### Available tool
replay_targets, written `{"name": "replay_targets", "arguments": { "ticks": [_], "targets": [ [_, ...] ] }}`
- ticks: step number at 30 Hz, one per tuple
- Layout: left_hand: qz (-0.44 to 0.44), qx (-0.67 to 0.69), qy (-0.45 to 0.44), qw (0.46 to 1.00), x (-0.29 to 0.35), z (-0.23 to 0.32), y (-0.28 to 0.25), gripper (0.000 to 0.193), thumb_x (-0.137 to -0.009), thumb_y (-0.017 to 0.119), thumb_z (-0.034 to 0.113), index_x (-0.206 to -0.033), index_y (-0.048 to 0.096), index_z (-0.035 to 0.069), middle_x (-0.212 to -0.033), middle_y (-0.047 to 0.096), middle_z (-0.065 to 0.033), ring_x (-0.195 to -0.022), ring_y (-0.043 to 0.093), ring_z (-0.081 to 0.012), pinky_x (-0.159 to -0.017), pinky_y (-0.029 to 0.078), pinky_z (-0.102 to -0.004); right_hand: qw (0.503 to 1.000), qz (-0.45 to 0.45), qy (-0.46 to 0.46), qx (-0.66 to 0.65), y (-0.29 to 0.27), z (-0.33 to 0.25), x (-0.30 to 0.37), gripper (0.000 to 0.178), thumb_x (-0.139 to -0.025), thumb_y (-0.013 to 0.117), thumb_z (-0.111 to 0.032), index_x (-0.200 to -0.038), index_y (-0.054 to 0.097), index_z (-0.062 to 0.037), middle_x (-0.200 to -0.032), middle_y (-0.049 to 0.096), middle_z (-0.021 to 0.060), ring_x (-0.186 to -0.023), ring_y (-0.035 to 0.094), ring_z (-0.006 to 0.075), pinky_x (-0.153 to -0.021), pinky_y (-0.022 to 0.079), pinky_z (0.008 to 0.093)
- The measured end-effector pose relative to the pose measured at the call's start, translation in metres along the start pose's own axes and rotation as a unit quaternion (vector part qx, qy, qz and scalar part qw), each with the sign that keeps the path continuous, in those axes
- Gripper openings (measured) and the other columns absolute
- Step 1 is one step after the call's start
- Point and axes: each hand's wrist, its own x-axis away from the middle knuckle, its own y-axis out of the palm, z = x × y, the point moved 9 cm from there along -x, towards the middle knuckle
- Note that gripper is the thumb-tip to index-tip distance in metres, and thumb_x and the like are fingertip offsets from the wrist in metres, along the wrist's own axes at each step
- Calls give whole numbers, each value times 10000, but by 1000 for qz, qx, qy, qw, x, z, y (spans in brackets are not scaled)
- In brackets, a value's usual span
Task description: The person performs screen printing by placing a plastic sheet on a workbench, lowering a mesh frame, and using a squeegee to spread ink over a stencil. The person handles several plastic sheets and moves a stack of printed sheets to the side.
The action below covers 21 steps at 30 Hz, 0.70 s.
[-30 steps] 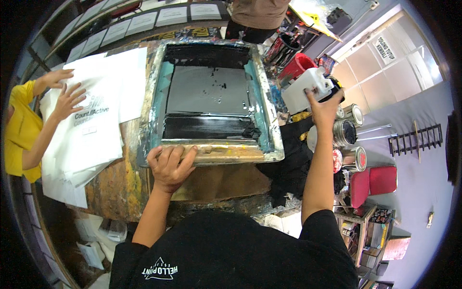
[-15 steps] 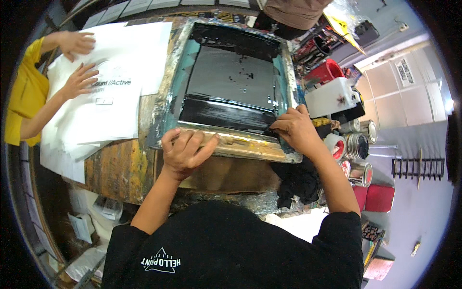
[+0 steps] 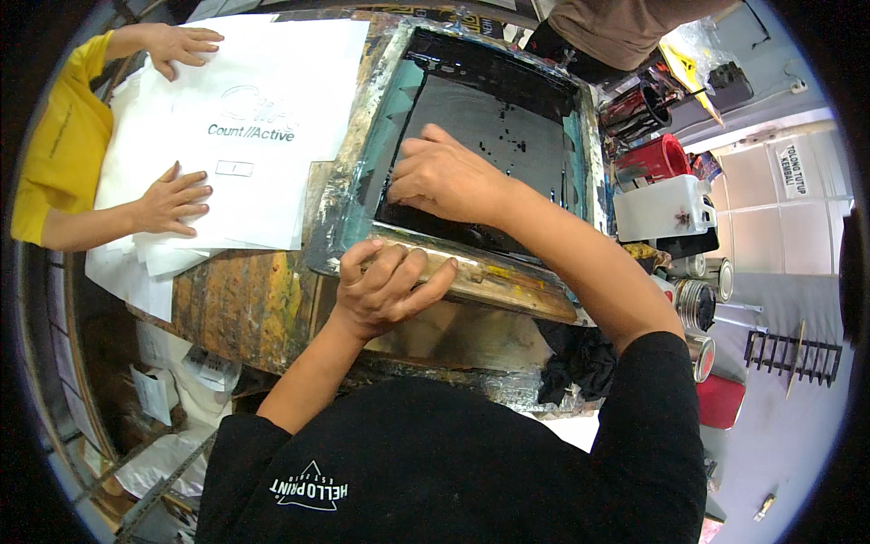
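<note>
A wooden-framed printing screen (image 3: 358, 195) lies on the table before me, its grey mesh (image 3: 480, 122) smeared with wet black ink. My left hand (image 3: 385, 288) is curled over the near wooden edge of the frame, toward its left corner. My right hand (image 3: 453, 177) is over the left part of the mesh, just above the near band of black ink. Its fingers are bent in and pressed together. What they hold, if anything, is hidden under the hand.
Left of the screen lie white printed sheets (image 3: 317, 72), with a yellow-sleeved co-worker's hands (image 3: 177, 201) on them. Another person in brown (image 3: 616, 32) stands at the far side. At right are a red bucket (image 3: 652, 157), a white jug (image 3: 666, 208), several cans (image 3: 696, 304) and black cloth (image 3: 584, 363).
My right hand has moved left across the mesh from the right near corner. My left hand keeps its place on the frame. The co-worker's hands now lie flat on the sheets.
</note>
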Motion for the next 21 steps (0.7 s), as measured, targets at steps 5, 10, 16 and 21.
{"name": "replay_targets", "arguments": {
  "ticks": [5,10,16,21],
  "targets": [
    [9,-8,7,1000,-1,0,0,246,-921,712,338,-1161,742,386,-1033,661,91,-1016,609,-133,-1053,396,-451,994,-101,18,34,-9,-1,56,43,-844,726,-172,-875,754,-176,-905,716,0,-1027,625,225,-947,439,426],
    [12,10,4,1000,0,0,1,256,-911,724,318,-1160,733,379,-1032,663,89,-1009,609,-132,-1038,403,-444,965,-182,174,74,-55,-11,172,196,-791,746,-182,-976,809,-196,-891,709,-50,-965,598,205,-934,426,406],
    [7,24,-1,1000,-3,-1,-1,243,-907,731,310,-1144,733,363,-1026,667,84,-977,617,-136,-1026,411,-445,981,-113,133,85,-38,-8,129,218,-801,799,-160,-1018,817,-172,-904,708,-13,-943,562,221,-928,405,397],
    [1,19,3,1000,-7,-2,-4,228,-915,717,310,-1138,736,355,-1024,665,79,-951,621,-139,-1024,419,-444,997,-47,7,55,7,10,14,78,-897,717,-187,-928,787,-176,-861,676,-8,-961,572,208,-931,409,407]
  ]
}}
